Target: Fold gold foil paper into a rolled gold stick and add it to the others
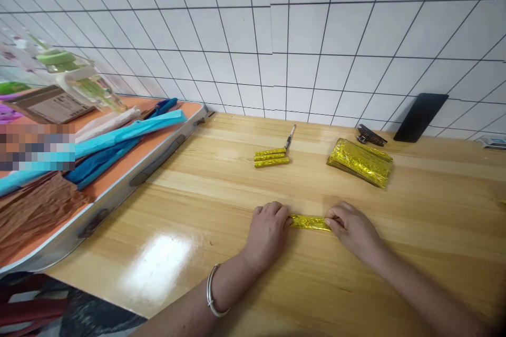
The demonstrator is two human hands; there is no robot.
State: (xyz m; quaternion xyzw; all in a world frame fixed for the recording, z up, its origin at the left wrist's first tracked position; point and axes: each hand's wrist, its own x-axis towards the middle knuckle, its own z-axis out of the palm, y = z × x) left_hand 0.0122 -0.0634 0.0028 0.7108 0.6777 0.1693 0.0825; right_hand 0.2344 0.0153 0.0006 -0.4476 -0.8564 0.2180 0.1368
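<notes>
A narrow strip of shiny gold foil (309, 222) lies flat on the wooden table (190, 189), stretched between my hands. At its left end, the closed fingers of my left hand (269, 229) grip it; a silver bangle circles that wrist. My right hand (351, 229) pinches the other end between thumb and fingers. Further back, to the left, three thin gold foil rolls (271, 158) lie side by side, with a pen (291, 137) touching or close behind them. A stack of gold foil sheets (360, 162) rests behind my right hand.
A black hair clip (370, 136) and a dark phone-like slab (421, 117) are near the tiled wall (308, 26). On the left, an orange-topped surface (118, 160) with a raised metal edge bears blue crepe paper (130, 129), brown paper and a green-lidded bottle (75, 71).
</notes>
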